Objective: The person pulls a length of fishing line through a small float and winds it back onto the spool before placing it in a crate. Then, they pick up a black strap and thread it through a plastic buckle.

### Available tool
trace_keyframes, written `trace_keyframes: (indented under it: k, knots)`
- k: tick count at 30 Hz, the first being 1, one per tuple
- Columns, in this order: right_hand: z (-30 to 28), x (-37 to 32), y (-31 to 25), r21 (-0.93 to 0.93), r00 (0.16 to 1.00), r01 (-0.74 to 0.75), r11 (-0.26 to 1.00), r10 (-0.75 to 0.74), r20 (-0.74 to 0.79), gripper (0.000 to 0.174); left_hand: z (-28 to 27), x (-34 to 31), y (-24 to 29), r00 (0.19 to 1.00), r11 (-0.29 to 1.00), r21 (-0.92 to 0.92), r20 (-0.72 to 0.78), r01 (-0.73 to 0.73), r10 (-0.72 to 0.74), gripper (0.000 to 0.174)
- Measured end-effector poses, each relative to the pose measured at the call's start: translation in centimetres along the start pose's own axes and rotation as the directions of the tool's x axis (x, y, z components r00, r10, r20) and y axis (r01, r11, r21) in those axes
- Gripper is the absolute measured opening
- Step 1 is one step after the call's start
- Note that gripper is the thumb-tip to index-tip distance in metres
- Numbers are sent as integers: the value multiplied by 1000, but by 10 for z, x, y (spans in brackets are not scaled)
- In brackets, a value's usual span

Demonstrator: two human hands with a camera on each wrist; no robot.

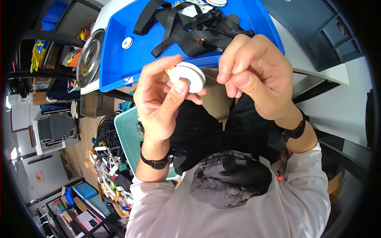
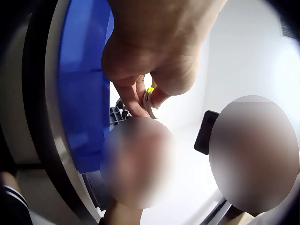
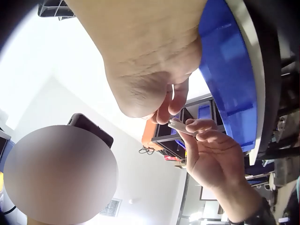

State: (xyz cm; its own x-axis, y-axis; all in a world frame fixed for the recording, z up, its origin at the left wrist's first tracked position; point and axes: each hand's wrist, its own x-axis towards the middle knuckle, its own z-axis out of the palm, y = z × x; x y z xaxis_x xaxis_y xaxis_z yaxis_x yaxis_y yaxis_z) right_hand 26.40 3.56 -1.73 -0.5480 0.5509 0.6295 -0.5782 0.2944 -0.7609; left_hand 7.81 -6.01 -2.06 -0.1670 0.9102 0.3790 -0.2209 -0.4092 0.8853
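Left hand (image 1: 156, 95): grip closed on white spool (image 1: 188, 77), thumb across the near face, other fingers curled behind and below. Spool is at 12 o'clock in the head view, over the near edge of the blue tray (image 1: 119, 75). The face-to-face hold probably steadies it while leaving the 3 o'clock rim uncovered, where the fine thread (image 1: 213, 77) comes off. Yellow bit (image 1: 169, 71) at the spool's 10 o'clock edge.

Right hand (image 1: 260, 77): grip closed, thumb and forefinger pinching the thread at 3 o'clock from the spool. Hands apart, thread between; the separation likely makes so faint a line easier to see and control. How firm the pinch is: cannot tell.

Right wrist view: spool nearly edge-on, right fingertips close by.

Surroundings, taken from the spool: black straps (image 1: 168, 29) heaped in the tray toward 12 to 1 o'clock, so the hands sit just off the heap; small white disc (image 1: 127, 43) in the tray at 10 o'clock, apart from the straps. Tray on the white tabletop (image 1: 337, 75). Teal bin (image 1: 127, 135) lower down, toward 8 o'clock.
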Motion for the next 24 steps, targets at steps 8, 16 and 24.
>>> trace_keyframes:
  k: [8, 16, 24]
  knots:
    - [0, 2, -4, -1, 984, 59, 998, -58, 168, 15, -2, -1, -1, 998, 992, -111, 30, 52, -49, 39]
    - [-6, 5, -11, 66, 999, 17, 998, -20, 44, 20, 0, -4, -4, 998, 998, -29, 37, 52, -51, 42]
    - [-10, -1, -9, 131, 992, -128, 983, 127, 12, 22, 1, -3, -5, 997, 999, -14, 67, 38, -37, 41]
